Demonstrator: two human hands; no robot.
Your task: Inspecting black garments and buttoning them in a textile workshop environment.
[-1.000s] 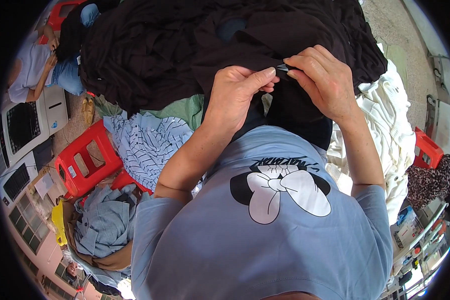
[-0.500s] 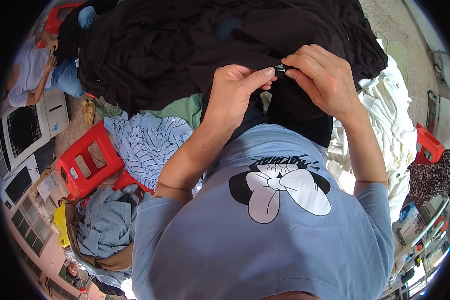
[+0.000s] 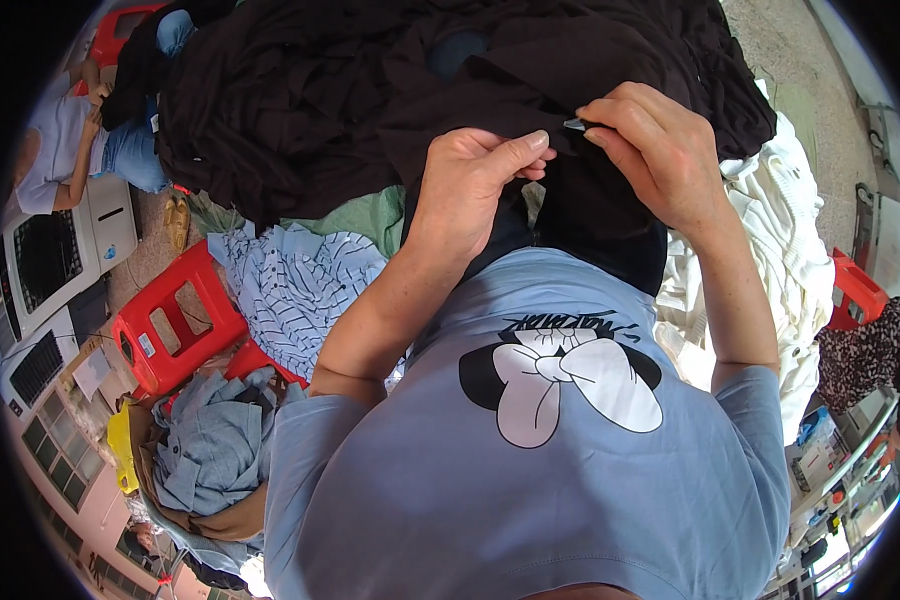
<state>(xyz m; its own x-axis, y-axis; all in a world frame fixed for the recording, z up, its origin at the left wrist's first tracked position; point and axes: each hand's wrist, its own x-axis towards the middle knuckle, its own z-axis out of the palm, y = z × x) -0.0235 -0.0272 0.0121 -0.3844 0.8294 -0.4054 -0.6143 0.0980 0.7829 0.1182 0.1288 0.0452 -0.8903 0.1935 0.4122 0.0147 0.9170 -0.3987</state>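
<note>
In the upper middle, a dark brown-black garment lies across my lap and the heap in front of me. My left hand pinches an edge of this garment between thumb and curled fingers. My right hand is closed around small thread snips; only their short metal tip sticks out past the fingertips. That tip points left and stands a little apart from my left thumb, just above the dark cloth. The rest of the snips is hidden in my palm.
At left are a blue-white patterned shirt, a red plastic stool and a bag of blue-grey clothes. White knitwear is piled at right near another red stool. Another person sits at upper left.
My right hand has moved slightly up and to the right, taking the snips' tip away from my left fingertips. My left hand has stayed nearly still.
</note>
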